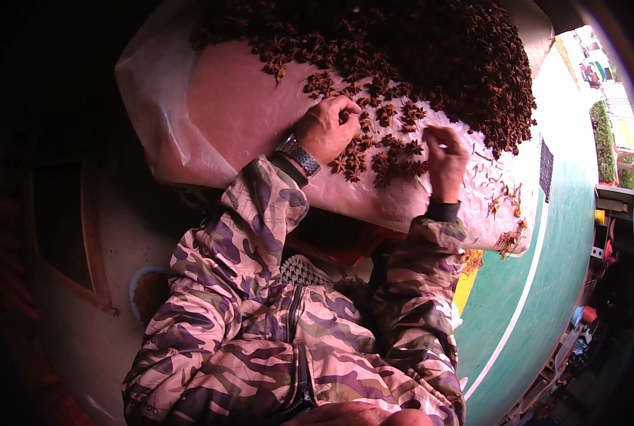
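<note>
A large dark heap of star anise (459, 64) covers the back of a pale plastic sheet (225, 121), with smaller clusters of pods (384, 156) spread in front of it. My left hand (325, 129), with a watch on the wrist, is curled closed among the loose pods at the middle; whatever is between its fingertips is hidden. To the right of those clusters, my right hand (445, 160) has its fingers bent together in a loose pinch, too small to tell what is in it. Thin stems and scraps (501, 199) lie to its right.
Below left are a dark wooden-framed object (97, 234) and a round basin (146, 284) on the floor. A yellow object (467, 280) shows under the sheet's right end. A green floor (512, 298) with a white line runs along the right, with assorted items (587, 316) at its edge.
</note>
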The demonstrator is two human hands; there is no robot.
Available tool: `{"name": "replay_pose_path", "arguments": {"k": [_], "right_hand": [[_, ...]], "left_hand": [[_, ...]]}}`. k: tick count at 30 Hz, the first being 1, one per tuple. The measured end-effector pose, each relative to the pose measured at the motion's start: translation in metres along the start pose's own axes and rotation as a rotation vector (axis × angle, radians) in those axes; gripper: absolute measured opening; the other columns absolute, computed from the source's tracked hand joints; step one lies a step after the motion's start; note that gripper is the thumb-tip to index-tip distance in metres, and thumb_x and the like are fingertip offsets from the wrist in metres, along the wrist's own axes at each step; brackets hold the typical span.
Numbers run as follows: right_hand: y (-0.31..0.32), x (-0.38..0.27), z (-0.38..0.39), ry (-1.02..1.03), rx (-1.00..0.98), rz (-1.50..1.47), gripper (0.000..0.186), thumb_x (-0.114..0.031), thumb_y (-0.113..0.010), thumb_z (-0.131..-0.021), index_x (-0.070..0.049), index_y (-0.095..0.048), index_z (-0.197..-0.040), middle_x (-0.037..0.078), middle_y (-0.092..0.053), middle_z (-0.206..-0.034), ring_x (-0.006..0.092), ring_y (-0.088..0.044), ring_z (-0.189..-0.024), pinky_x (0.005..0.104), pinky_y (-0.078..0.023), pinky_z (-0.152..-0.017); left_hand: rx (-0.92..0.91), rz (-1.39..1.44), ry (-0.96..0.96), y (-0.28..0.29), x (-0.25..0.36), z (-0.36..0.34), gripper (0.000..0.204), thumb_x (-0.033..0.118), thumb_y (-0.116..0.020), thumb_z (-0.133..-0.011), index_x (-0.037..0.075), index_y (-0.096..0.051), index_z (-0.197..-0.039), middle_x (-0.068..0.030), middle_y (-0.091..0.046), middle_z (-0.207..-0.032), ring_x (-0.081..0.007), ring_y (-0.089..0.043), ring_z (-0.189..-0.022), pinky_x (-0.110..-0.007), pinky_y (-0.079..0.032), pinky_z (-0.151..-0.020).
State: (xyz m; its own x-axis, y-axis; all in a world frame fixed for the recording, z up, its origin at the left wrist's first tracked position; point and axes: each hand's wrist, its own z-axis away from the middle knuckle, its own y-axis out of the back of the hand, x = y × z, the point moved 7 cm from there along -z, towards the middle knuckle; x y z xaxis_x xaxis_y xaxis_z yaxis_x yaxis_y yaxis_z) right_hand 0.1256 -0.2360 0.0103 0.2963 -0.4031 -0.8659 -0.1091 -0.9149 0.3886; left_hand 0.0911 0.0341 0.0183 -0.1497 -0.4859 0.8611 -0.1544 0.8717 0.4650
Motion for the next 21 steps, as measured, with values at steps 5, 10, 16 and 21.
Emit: {"name": "replay_pose_path", "arguments": {"k": [5, 10, 16, 21], "right_hand": [[0.078, 0.061, 0.012, -0.371, 0.411, -0.817, 0.030, -0.022, -0.067, -0.104, -0.001, -0.065, -0.125, 0.008, -0.075, -0.106, 0.0136, -0.062, -0.078, 0.0256, -0.050, -0.070], [0.047, 0.048, 0.019, -0.525, 0.445, -0.849, 0.036, -0.029, -0.069, -0.103, -0.004, -0.061, -0.128, 0.012, -0.074, -0.111, 0.0113, -0.061, -0.077, 0.0233, -0.049, -0.065], [-0.037, -0.029, 0.011, -0.051, 0.049, -0.371, 0.028, -0.003, -0.076, -0.095, -0.003, -0.070, -0.122, 0.007, -0.075, -0.105, 0.0114, -0.068, -0.087, 0.0262, -0.057, -0.076], [-0.064, -0.073, 0.020, 0.242, -0.038, 0.223, 0.026, -0.006, -0.067, -0.095, -0.007, -0.072, -0.120, 0.014, -0.069, -0.117, 0.0339, -0.069, -0.099, 0.0405, -0.057, -0.084]], "left_hand": [[0.022, -0.242, -0.157, -0.006, 0.010, -0.005, 0.021, 0.016, -0.069, -0.092, 0.007, -0.074, -0.111, -0.0160, -0.072, -0.100, -0.0342, -0.072, -0.090, -0.041, -0.059, -0.079], [-0.052, -0.293, -0.244, -0.017, 0.009, -0.013, 0.024, 0.016, -0.069, -0.091, 0.008, -0.075, -0.113, -0.0156, -0.073, -0.103, -0.0353, -0.071, -0.091, -0.043, -0.059, -0.080], [-0.068, -0.295, -0.268, -0.021, 0.007, -0.013, 0.022, 0.011, -0.072, -0.088, 0.006, -0.073, -0.109, -0.0163, -0.072, -0.103, -0.0353, -0.071, -0.094, -0.042, -0.058, -0.082], [-0.141, -0.181, -0.211, -0.015, 0.017, -0.012, 0.022, 0.006, -0.073, -0.087, 0.006, -0.070, -0.108, -0.0153, -0.068, -0.108, -0.0359, -0.069, -0.101, -0.041, -0.057, -0.086]]}}
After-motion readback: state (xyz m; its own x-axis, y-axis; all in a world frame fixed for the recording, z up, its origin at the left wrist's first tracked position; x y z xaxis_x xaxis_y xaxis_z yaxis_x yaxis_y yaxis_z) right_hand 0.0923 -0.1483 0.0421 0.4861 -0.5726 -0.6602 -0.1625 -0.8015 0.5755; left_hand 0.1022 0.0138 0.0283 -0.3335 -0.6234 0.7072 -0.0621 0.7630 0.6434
